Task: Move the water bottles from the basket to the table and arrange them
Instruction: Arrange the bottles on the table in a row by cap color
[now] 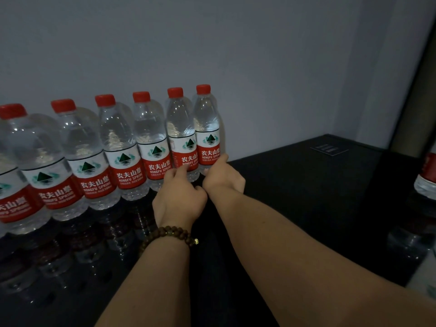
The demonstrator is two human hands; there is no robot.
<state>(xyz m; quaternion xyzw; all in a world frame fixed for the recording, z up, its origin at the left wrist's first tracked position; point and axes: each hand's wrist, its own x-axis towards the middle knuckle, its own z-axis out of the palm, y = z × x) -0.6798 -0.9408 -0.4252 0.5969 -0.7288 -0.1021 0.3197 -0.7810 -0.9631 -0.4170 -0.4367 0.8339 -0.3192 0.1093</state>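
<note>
Several clear water bottles with red caps and red-and-white labels stand upright in a row along the wall on the glossy black table (295, 185). My right hand (224, 178) is at the base of the rightmost bottle (208, 128), with the forefinger along its right side and the thumb at its front. My left hand (179, 201), which wears a brown bead bracelet, has its fingers curled and one fingertip pressed against the lower label of the neighbouring bottle (181, 131). Both bottles rest on the table and touch each other.
A further bottle (427, 180) shows partly at the right edge, beyond the table's side; what holds it is hidden. A small dark card (329, 149) lies at the table's far right corner. A grey wall (212, 43) stands right behind the row.
</note>
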